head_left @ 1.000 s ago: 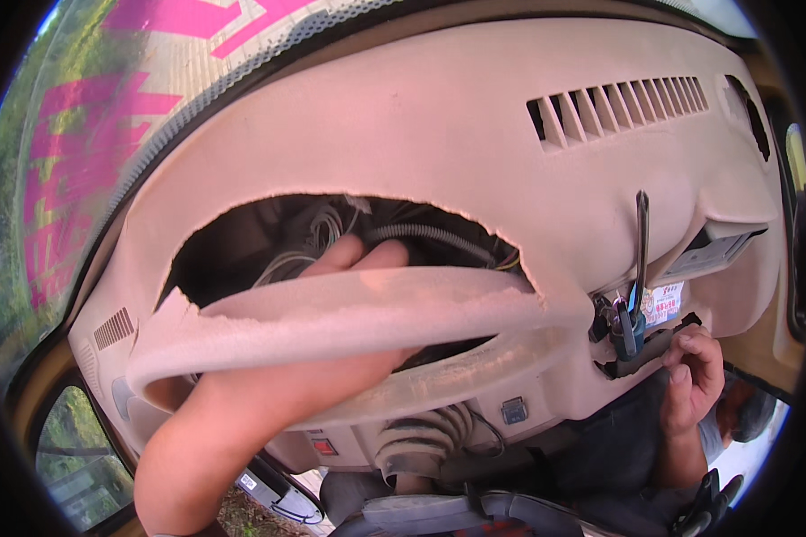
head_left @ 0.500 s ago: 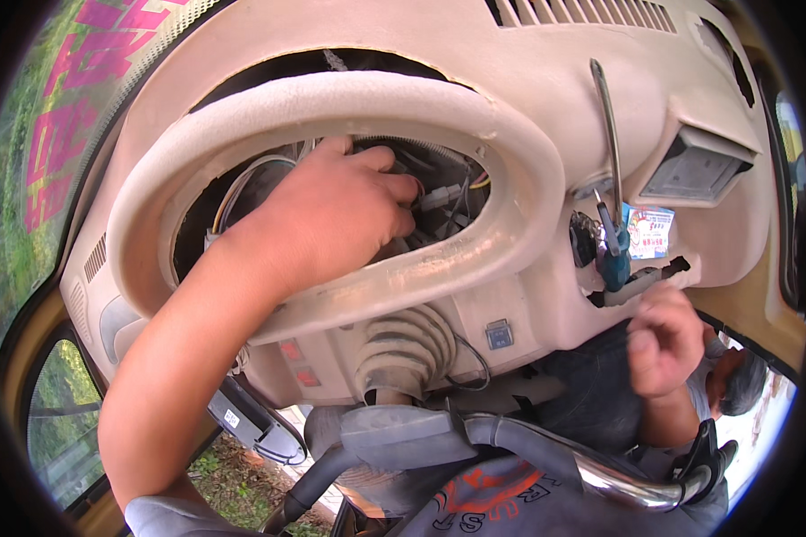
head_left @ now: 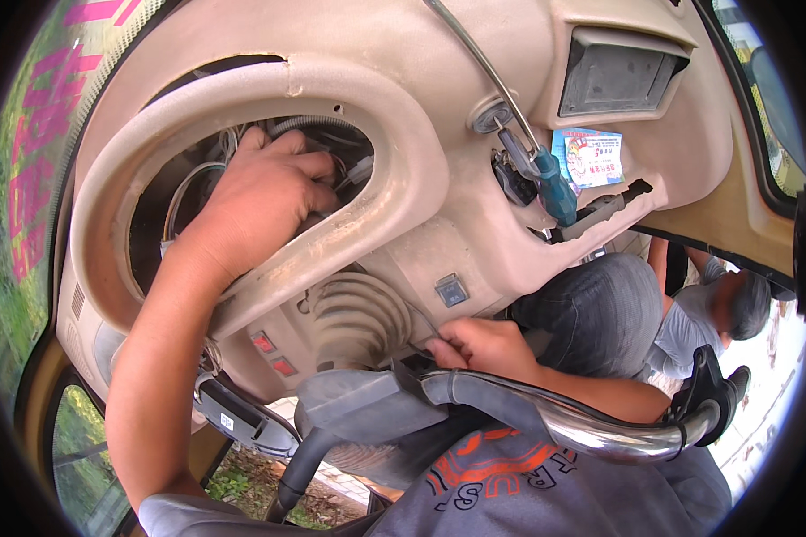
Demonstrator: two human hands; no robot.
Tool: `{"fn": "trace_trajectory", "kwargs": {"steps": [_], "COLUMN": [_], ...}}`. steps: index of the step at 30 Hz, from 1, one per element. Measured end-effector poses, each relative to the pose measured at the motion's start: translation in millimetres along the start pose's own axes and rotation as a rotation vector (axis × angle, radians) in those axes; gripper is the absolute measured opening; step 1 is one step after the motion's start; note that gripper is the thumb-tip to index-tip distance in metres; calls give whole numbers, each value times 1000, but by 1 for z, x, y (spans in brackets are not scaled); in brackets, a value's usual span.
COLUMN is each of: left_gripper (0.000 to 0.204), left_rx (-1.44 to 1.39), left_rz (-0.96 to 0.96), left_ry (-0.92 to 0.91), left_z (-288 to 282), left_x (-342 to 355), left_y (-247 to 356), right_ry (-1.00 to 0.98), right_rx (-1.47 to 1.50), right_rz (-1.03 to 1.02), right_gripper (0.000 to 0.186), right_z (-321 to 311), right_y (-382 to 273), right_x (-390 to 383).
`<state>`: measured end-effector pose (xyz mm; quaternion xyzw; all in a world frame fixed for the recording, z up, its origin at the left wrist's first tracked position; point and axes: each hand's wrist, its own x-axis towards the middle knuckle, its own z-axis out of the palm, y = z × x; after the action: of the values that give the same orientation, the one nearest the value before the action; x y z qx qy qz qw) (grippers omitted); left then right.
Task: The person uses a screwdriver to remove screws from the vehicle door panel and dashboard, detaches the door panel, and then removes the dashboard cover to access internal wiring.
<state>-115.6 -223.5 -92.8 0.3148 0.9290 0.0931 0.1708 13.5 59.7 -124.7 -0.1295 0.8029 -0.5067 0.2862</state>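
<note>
My left hand (head_left: 269, 192) reaches over the beige rim (head_left: 394, 98) of an oval dashboard opening. Its fingers curl down among wires, and their tips and whatever they grip are hidden. Beside these fingers sits a white wire connector (head_left: 359, 170), with a ribbed conduit (head_left: 318, 122) above it. Lower down, my right hand (head_left: 488, 347) is closed with thumb and forefinger pinched on a thin black cable (head_left: 424, 319). That cable runs beside the ribbed rubber boot (head_left: 358, 309) of the steering column.
A long screwdriver (head_left: 557, 188) and pliers (head_left: 518, 149) stand in a ragged dashboard cutout, near a colourful card (head_left: 587, 157). Handlebars (head_left: 600, 431) cross below my hands. Another person (head_left: 703, 309) is outside at the right. A square switch (head_left: 451, 289) sits above my right hand.
My right hand has come down and left from beside the cutout to the cable by the boot. My left hand stays inside the opening. The view has shifted right.
</note>
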Motion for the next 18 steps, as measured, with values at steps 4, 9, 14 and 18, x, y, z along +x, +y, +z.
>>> {"fn": "trace_trajectory", "kwargs": {"steps": [4, 9, 14, 18], "left_gripper": [18, 13, 16, 18], "left_rx": [-16, -55, -113, -115], "left_rz": [-32, -73, -90, -102], "left_ry": [56, 106, 226, 294], "left_z": [-3, -2, -3, -1], "left_x": [-2, -7, -15, -16], "left_y": [1, 2, 3, 2], "right_ry": [217, 140, -19, -107], "right_rx": [109, -20, 29, 607], "right_rz": [-34, -108, -149, 119], "right_gripper": [16, 10, 15, 28], "right_z": [8, 5, 3, 13], "right_y": [-11, -10, -3, 9], "right_x": [1, 18, 26, 0]}}
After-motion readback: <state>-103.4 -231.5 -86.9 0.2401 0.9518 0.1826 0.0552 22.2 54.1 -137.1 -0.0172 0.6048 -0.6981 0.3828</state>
